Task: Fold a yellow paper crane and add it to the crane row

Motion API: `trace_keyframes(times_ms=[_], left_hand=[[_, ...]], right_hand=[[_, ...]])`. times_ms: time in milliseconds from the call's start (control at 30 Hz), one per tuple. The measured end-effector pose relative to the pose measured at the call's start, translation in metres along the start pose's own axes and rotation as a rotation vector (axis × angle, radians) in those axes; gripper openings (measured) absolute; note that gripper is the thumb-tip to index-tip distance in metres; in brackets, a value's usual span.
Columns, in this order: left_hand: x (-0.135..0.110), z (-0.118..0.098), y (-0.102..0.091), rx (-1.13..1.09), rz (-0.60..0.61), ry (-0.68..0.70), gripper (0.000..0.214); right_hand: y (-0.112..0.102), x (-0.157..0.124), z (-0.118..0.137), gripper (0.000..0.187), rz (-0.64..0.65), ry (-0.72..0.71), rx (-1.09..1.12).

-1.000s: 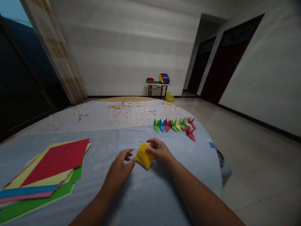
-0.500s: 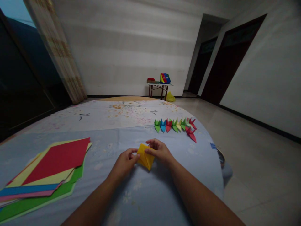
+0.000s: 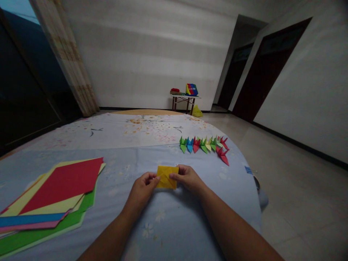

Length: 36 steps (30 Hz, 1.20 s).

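A small square of folded yellow paper (image 3: 166,178) with crease lines across its face is held just above the blue cloth near the middle of the table. My left hand (image 3: 145,186) pinches its left edge, thumb on the near face. On the opposite edge, my right hand (image 3: 189,178) grips it the same way, thumb in front and fingers behind. Beyond the right hand, several folded paper cranes (image 3: 203,145) in green, blue, red and pale yellow stand in a row, with a red crane (image 3: 223,156) nearer than the rest.
On the left lies a stack of coloured paper sheets (image 3: 63,185), red on top. A floral cloth (image 3: 114,132) covers the table's far part. The round table edge (image 3: 248,165) curves down the right. Against the far wall stands a small table (image 3: 186,97) with a colourful box (image 3: 191,89).
The yellow paper has turned from a diamond with a point downward to a square with level edges. Both hands have shifted their grip to its left and right sides.
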<state>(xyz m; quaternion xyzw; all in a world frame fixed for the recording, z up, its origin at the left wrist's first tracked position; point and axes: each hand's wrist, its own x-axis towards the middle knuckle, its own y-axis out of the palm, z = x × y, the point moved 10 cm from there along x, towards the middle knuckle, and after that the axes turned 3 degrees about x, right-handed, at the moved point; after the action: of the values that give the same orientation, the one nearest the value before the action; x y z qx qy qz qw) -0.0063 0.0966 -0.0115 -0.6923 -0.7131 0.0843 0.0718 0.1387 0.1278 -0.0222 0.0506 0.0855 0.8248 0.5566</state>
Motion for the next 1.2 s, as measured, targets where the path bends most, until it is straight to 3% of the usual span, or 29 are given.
trace_keyframes(times_ms=[367, 667, 1200], left_hand=[[0.0, -0.006, 0.004, -0.082, 0.025, 0.017, 0.029], [0.0, -0.005, 0.009, -0.164, 0.07, 0.013, 0.031], [-0.006, 0.003, 0.031, -0.281, 0.219, -0.039, 0.032]], right_hand=[[0.003, -0.004, -0.005, 0.039, 0.036, 0.062, -0.176], [-0.001, -0.004, 0.01, 0.038, -0.047, -0.007, -0.008], [0.01, -0.005, 0.002, 0.039, 0.019, 0.01, 0.067]])
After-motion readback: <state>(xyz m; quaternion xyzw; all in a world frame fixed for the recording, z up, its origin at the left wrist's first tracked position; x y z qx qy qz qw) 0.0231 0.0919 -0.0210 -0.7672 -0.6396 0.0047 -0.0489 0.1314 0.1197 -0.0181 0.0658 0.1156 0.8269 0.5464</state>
